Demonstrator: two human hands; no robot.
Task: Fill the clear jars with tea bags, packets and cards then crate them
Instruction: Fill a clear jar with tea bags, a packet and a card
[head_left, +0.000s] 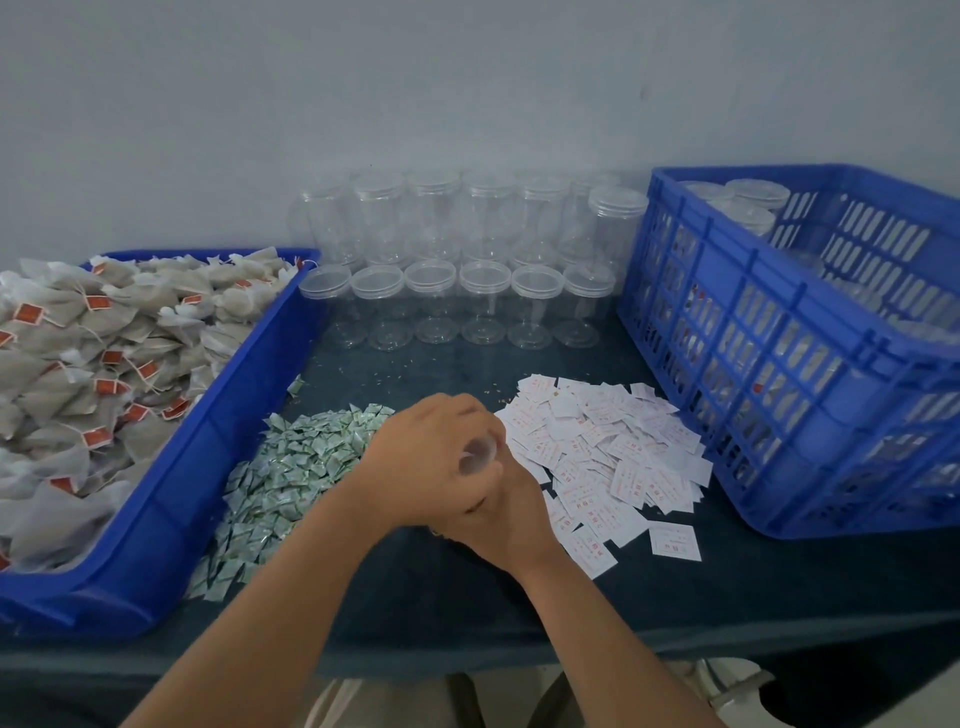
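Both hands meet over the middle of the table around a clear jar (477, 458), of which only a blurred round patch shows. My left hand (431, 457) lies on top with its fingers curled over the jar. My right hand (511, 525) holds it from below, mostly hidden by the left. A heap of green-and-white packets (291, 467) lies just left of the hands and a spread of white cards with red print (613, 447) just right. Tea bags with red tags (104, 358) fill the blue tray (218, 447) at the left.
Rows of empty clear jars (457, 291) stand at the back by the wall, the rear ones lidded. A tall blue slatted crate (779, 364) holding lidded jars (748, 202) stands at the right. The dark tablecloth (675, 587) ends at the near edge.
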